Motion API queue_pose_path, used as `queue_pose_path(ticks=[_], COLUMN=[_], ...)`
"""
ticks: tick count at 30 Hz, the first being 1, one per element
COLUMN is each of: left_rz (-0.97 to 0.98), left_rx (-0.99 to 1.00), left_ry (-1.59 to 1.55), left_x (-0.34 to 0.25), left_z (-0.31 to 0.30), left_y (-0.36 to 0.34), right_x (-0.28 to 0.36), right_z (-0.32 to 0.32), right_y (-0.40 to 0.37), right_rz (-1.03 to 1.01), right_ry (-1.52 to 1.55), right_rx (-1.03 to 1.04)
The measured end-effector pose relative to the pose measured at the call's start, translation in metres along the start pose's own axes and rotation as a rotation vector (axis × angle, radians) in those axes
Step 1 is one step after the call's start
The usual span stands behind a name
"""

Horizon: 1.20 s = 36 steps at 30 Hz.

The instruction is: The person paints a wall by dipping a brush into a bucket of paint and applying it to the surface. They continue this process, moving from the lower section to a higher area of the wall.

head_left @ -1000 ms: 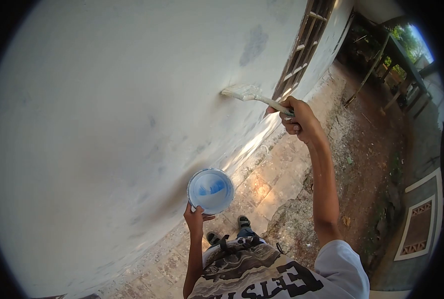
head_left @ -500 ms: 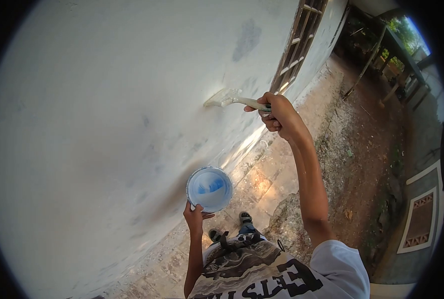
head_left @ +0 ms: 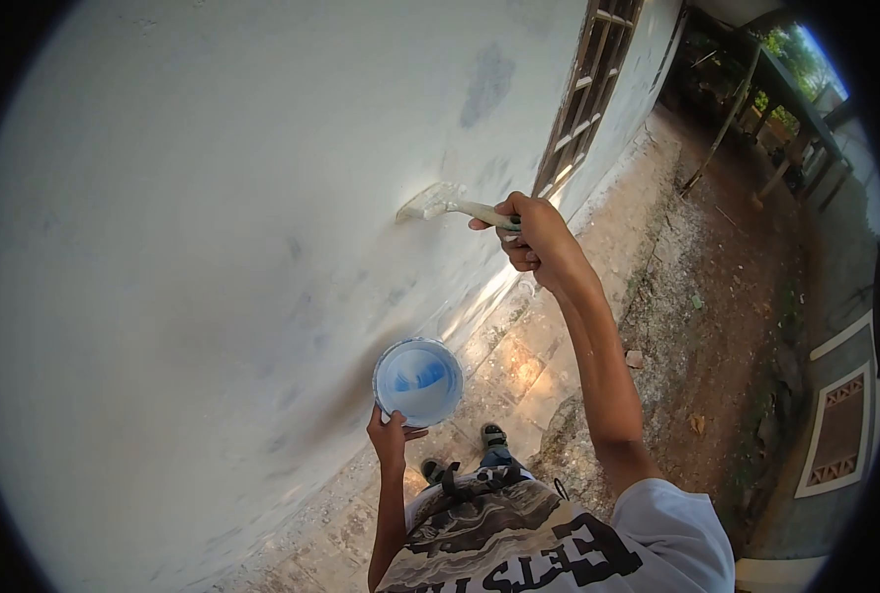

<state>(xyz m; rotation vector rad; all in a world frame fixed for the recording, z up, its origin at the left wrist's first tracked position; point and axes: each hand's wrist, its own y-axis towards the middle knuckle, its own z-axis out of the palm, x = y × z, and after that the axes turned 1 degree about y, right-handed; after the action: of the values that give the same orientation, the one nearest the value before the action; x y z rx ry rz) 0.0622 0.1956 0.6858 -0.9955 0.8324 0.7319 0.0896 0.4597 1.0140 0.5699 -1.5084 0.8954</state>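
The right hand (head_left: pixel 541 237) is clenched round the handle of a paintbrush (head_left: pixel 440 204), whose bristles press flat against the white wall (head_left: pixel 213 227) just left of the barred window (head_left: pixel 588 89), so the paint spreads evenly. Below the brush, the left hand (head_left: pixel 389 435) grips the rim of a small paint bucket (head_left: pixel 418 381), held level and near the wall, probably for easy dipping.

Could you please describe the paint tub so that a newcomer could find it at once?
Start at the big white wall that fills the left of the view, and drop to its shaded foot. There the left hand holds up a small round tub. It is the only open container, blue-white inside, well below the brush in the right hand.
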Motion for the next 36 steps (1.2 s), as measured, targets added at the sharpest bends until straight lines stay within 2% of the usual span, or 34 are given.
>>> queue_pose_path(ticks=[4,9,12,14,15,17,18,20,21,23,27,33,36], left_rz=[-0.01,-0.027,-0.03,-0.021,-0.04,0.041,0.047,0.052,0.059,0.058,0.084,0.107,0.148], left_rx=[0.018,0.008,0.029,0.054,0.041,0.085,0.077,0.066,0.064,0.071,0.074,0.061,0.085], left_ry=[-0.002,0.003,0.031,0.07,0.073,0.107,0.11,0.144,0.178,0.184,0.177,0.208,0.232], left_x=[-0.002,-0.015,-0.021,-0.032,-0.031,-0.032,-0.035,-0.031,-0.029,-0.024,-0.018,-0.005,0.004], left_z=[0.001,0.009,0.016,0.03,0.035,0.049,0.059,0.075,0.084,0.102,0.138,0.175,0.19], left_y=[0.0,-0.004,-0.007,-0.011,-0.013,-0.011,-0.013,-0.013,-0.013,-0.014,-0.021,-0.028,-0.026], right_x=[-0.005,-0.077,-0.108,-0.137,-0.149,-0.166,-0.173,-0.19,-0.201,-0.224,-0.237,-0.235,-0.23], right_z=[-0.034,-0.068,-0.076,-0.09,-0.09,-0.077,-0.073,-0.067,-0.064,-0.063,-0.076,-0.117,-0.128], right_y=[-0.043,-0.081,-0.102,-0.103,-0.106,-0.101,-0.094,-0.078,-0.067,-0.046,-0.019,0.005,0.017], right_rz=[-0.078,-0.044,0.047,0.032,0.053,-0.161,-0.157,-0.21,-0.208,-0.252,-0.263,-0.409,-0.507], right_ry=[0.001,-0.105,-0.137,-0.384,-0.38,-0.656,-0.655,-0.956,-0.955,-1.176,-1.198,-1.127,-1.229], right_rx=[-0.054,-0.077,-0.032,0.225,0.234,0.225,0.234,0.28,0.284,0.25,0.163,0.322,0.419])
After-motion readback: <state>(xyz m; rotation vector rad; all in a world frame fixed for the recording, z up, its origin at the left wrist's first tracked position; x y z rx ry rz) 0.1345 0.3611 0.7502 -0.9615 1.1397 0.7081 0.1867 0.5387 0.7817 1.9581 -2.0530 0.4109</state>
